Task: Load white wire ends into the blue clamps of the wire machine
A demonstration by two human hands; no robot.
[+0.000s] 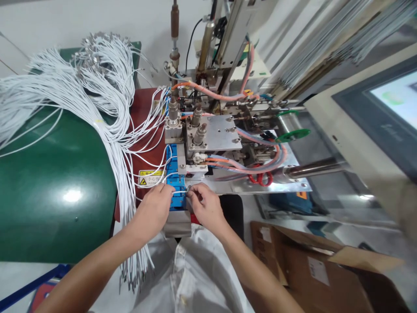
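Note:
A short white cable (179, 191) stretches between my two hands, across the blue fixture blocks (176, 202) at the machine's front. My left hand (158, 204) pinches it on the left side of the blocks. On their right, my right hand (206, 204) has thumb and fingertips closed at the cable's other end; the tip itself is too small to make out. Further back, several more white cables (156, 148) run from the big bundle into the blue row.
A large bundle of white cables (110, 143) hangs over the green table (58, 187). Metal clamps (215, 130) and air hoses (224, 163) stand behind the blocks. At right are a wire spool (289, 124), a screen (391, 100) and a cardboard box (309, 261).

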